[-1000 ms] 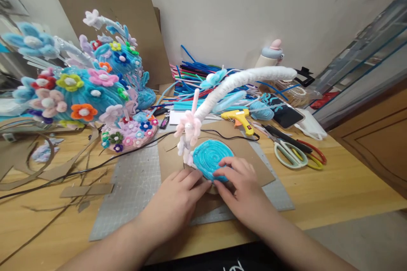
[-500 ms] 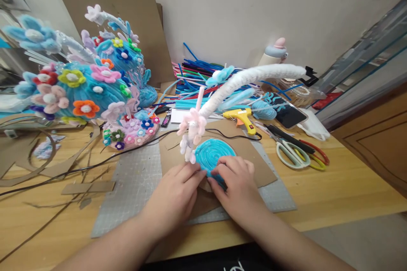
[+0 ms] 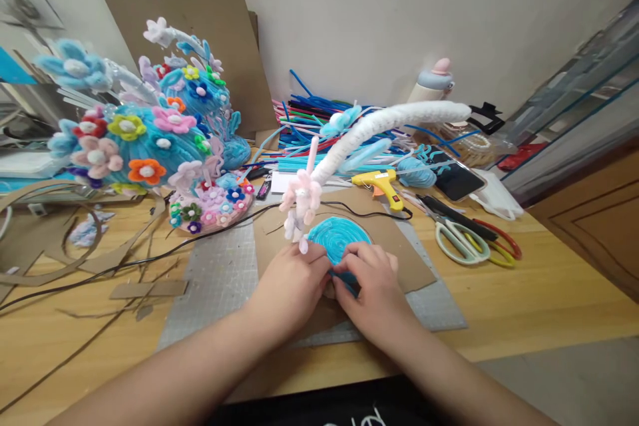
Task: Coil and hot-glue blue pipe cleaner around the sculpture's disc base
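Observation:
A round blue coil of fuzzy stems [image 3: 342, 234] lies on a brown cardboard sheet [image 3: 409, 259]. My left hand [image 3: 297, 279] is closed at the coil's lower left edge, its fingertips partly hidden. On the lower right edge, my right hand [image 3: 372, 283] has its fingers bent and pressed together, thumb beside the left fingertips. Both seem to pinch the rim of the coil. A white fuzzy curved stem [image 3: 394, 121] with pink and lilac flowers [image 3: 301, 193] rises in front of the coil and overlaps the left fingers in view.
Flower-covered blue pieces [image 3: 150, 140] stand at the left. A yellow glue gun [image 3: 382, 188], scissors [image 3: 462, 243] and a phone [image 3: 456, 173] lie to the right. Behind are colourful stems [image 3: 309, 120]. A black cable [image 3: 164, 254] crosses a grey cutting mat [image 3: 204, 286].
My left hand has shifted slightly right and up, its fingers now more curled and closer to my right thumb. The view has turned slightly left.

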Tool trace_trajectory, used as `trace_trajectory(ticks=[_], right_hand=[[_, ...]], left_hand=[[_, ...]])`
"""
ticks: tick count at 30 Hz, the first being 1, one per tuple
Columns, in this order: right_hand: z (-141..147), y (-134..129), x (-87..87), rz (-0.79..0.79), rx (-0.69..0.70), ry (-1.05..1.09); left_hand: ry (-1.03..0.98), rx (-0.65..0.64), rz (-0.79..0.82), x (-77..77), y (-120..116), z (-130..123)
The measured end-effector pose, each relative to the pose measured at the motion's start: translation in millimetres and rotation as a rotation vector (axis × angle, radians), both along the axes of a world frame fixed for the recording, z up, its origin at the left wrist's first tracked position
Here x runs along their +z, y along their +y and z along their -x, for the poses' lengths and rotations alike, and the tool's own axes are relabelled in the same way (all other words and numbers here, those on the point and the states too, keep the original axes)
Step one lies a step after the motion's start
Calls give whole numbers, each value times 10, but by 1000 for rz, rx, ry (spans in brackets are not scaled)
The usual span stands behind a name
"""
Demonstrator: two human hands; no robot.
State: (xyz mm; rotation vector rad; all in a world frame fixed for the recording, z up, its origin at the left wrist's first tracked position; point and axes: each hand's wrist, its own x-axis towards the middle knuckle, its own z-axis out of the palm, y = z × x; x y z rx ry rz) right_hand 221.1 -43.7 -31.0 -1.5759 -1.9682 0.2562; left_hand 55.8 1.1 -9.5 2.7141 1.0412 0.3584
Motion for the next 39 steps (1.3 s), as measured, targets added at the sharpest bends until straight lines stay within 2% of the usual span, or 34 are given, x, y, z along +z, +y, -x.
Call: trace_trajectory(ticks=[4, 8, 14, 17, 22, 24, 28, 30, 39], right_hand=[[-78, -134, 66, 5, -36, -50], [-183, -319, 86, 14, -61, -139], [-151, -420, 76, 47, 48, -57], [-121, -417, 82, 88, 15, -52], [-158, -422, 76, 120, -41, -199], [-157, -428, 79, 144, 25, -129], [-82, -427, 107, 223, 312, 132], [-31, -416, 118, 244, 386, 189], [19, -398, 88, 233, 378, 184]], left_hand=[[75, 37, 0, 110, 1, -77], [113, 44, 3, 157, -10, -109], [73, 54, 12, 125, -37, -78], [36, 48, -5, 92, -40, -70], [-2, 47, -1, 67, -37, -66], [2, 53, 3, 71, -38, -65], [36, 65, 10, 90, -43, -70], [43, 62, 5, 94, -43, -70], [22, 34, -55, 83, -27, -50]])
